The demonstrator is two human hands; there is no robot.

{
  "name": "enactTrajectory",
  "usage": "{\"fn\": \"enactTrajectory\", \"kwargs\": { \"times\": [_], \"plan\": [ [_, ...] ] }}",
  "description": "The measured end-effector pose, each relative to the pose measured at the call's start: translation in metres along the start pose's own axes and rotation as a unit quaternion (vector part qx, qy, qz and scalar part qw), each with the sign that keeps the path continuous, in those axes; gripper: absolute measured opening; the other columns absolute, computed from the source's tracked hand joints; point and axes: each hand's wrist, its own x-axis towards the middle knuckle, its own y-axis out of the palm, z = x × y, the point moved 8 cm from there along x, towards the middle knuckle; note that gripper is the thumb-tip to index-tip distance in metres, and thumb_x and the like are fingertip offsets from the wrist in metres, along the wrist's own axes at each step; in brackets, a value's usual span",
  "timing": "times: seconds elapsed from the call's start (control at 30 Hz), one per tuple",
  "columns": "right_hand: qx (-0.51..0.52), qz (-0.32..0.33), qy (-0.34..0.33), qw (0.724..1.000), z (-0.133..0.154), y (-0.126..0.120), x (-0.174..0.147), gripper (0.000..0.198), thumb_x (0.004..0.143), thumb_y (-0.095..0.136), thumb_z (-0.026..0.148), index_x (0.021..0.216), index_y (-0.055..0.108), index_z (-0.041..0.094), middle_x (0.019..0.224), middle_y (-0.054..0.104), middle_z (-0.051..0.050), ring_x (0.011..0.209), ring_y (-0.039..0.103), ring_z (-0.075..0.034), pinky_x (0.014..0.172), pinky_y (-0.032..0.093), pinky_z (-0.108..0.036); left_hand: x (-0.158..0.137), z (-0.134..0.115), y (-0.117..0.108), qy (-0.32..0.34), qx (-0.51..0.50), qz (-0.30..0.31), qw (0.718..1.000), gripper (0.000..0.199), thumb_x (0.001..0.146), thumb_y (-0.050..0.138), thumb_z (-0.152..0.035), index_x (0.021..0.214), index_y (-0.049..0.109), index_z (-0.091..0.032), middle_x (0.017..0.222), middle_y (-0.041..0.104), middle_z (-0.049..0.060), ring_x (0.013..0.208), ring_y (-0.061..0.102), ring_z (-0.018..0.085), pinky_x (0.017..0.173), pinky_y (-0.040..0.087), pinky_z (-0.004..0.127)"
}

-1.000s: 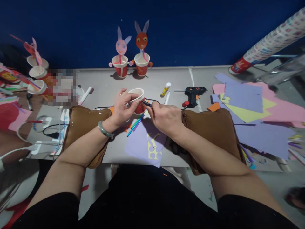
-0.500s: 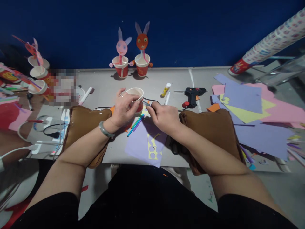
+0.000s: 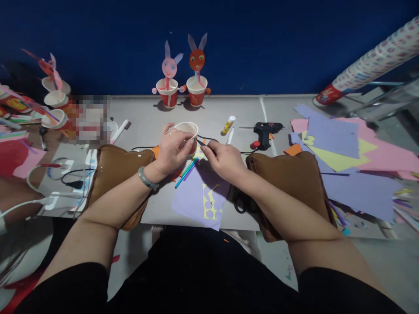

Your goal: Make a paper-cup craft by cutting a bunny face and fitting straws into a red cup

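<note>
My left hand (image 3: 173, 150) is closed on the near side of a paper cup (image 3: 186, 127), its thumb and fingers at the rim. The cup stands upright with its mouth showing; the hand hides much of its red side. In my right hand (image 3: 225, 159) is a slim dark pointed tool (image 3: 200, 142), its tip against or very close to the cup's right side. The fingers cover its handle, so its exact kind is unclear. Below the hands lie several coloured sticks (image 3: 186, 173), purple paper (image 3: 190, 196) and a yellow paper strip (image 3: 209, 211) with round holes.
Two rabbit-headed cups (image 3: 168, 93) stand at the back. A glue stick (image 3: 228, 125) and a black glue gun (image 3: 266, 131) lie to the right, beyond a brown cushion (image 3: 288, 187). Black scissors (image 3: 240, 205) lie near my right forearm. Paper sheets (image 3: 334, 135) pile up at right.
Both hands stay at the cup in nearly the same pose. The pointed tool has turned slightly at the cup's side, and the whole view has shifted a little.
</note>
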Motion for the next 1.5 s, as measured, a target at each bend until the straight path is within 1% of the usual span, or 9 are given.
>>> {"fn": "enactTrajectory", "kwargs": {
  "times": [0.13,0.37,0.63,0.8,0.93,1.07,1.2,1.4,1.5],
  "plan": [
    [-0.152,-0.057,-0.029,0.986,0.009,-0.007,-0.007,0.044,0.105,0.038,0.051,0.093,0.063,0.017,0.074,0.065,-0.008,0.067,0.052,-0.019,0.064,0.019,-0.032,0.000,-0.003,-0.002,0.014,0.012,-0.011,1.000,0.026,0.104,0.050,-0.040,0.097,0.069,-0.024,0.085,0.076,0.000,0.084,0.068,0.019,0.119,0.035,0.050],
    [0.118,0.105,0.036,0.987,-0.003,0.015,0.006,0.050,0.106,0.029,0.054,0.069,0.044,0.023,0.054,0.042,0.003,0.052,0.040,-0.014,0.058,0.029,-0.028,-0.003,-0.003,0.000,0.021,0.011,-0.018,1.000,0.025,0.104,0.050,-0.039,0.097,0.069,-0.024,0.084,0.076,0.000,0.083,0.068,0.019,0.117,0.037,0.051],
    [-0.259,-0.068,-0.079,0.960,0.015,-0.003,-0.009,0.055,0.110,0.027,0.049,0.097,0.067,0.013,0.081,0.072,-0.015,0.072,0.060,-0.022,0.066,0.026,-0.035,-0.002,-0.003,0.000,0.016,0.014,-0.013,1.000,0.024,0.104,0.051,-0.038,0.098,0.070,-0.024,0.089,0.077,0.001,0.086,0.068,0.019,0.117,0.036,0.051],
    [-0.031,-0.003,-0.012,0.999,0.002,0.000,0.002,0.046,0.105,0.040,0.054,0.079,0.056,0.020,0.064,0.058,-0.003,0.061,0.050,-0.016,0.062,0.028,-0.030,-0.003,-0.004,-0.001,0.028,0.004,-0.029,0.999,0.024,0.104,0.051,-0.037,0.097,0.069,-0.024,0.086,0.077,0.000,0.081,0.067,0.018,0.116,0.037,0.050],
    [0.220,0.118,0.060,0.966,-0.005,0.019,0.005,0.050,0.104,0.033,0.059,0.068,0.040,0.025,0.052,0.036,0.006,0.047,0.034,-0.013,0.054,0.029,-0.028,-0.003,-0.003,0.000,0.023,0.002,-0.026,0.999,0.025,0.104,0.051,-0.039,0.097,0.069,-0.024,0.086,0.076,0.000,0.082,0.066,0.019,0.117,0.036,0.050],
    [-0.017,-0.009,-0.011,1.000,0.002,0.001,0.000,0.046,0.104,0.040,0.055,0.079,0.057,0.020,0.063,0.057,-0.002,0.059,0.049,-0.017,0.062,0.029,-0.030,-0.003,0.000,0.003,0.010,0.015,-0.006,1.000,0.025,0.104,0.049,-0.039,0.098,0.069,-0.024,0.085,0.075,0.001,0.084,0.066,0.020,0.118,0.034,0.052],
    [-0.213,-0.068,-0.052,0.973,0.011,-0.004,-0.007,0.052,0.108,0.032,0.052,0.098,0.066,0.014,0.080,0.070,-0.013,0.073,0.059,-0.022,0.066,0.027,-0.033,-0.003,0.001,0.003,0.008,0.019,-0.009,1.000,0.024,0.104,0.050,-0.039,0.099,0.069,-0.024,0.087,0.075,0.000,0.085,0.067,0.019,0.118,0.035,0.051],
    [0.054,0.093,0.015,0.994,-0.003,0.012,0.006,0.055,0.107,0.028,0.055,0.077,0.056,0.020,0.061,0.053,0.000,0.057,0.048,-0.016,0.060,0.030,-0.028,-0.003,0.002,0.004,-0.002,0.018,-0.010,1.000,0.027,0.104,0.050,-0.041,0.098,0.070,-0.025,0.087,0.076,0.000,0.085,0.067,0.019,0.119,0.034,0.051],
    [-0.008,0.044,0.003,0.999,-0.002,0.006,0.006,0.053,0.107,0.032,0.056,0.082,0.060,0.019,0.064,0.059,-0.002,0.060,0.050,-0.017,0.062,0.030,-0.029,-0.003,0.001,0.003,0.007,0.015,-0.015,1.000,0.025,0.104,0.051,-0.040,0.098,0.070,-0.025,0.085,0.075,0.000,0.085,0.067,0.020,0.118,0.035,0.051]
  ]
}}
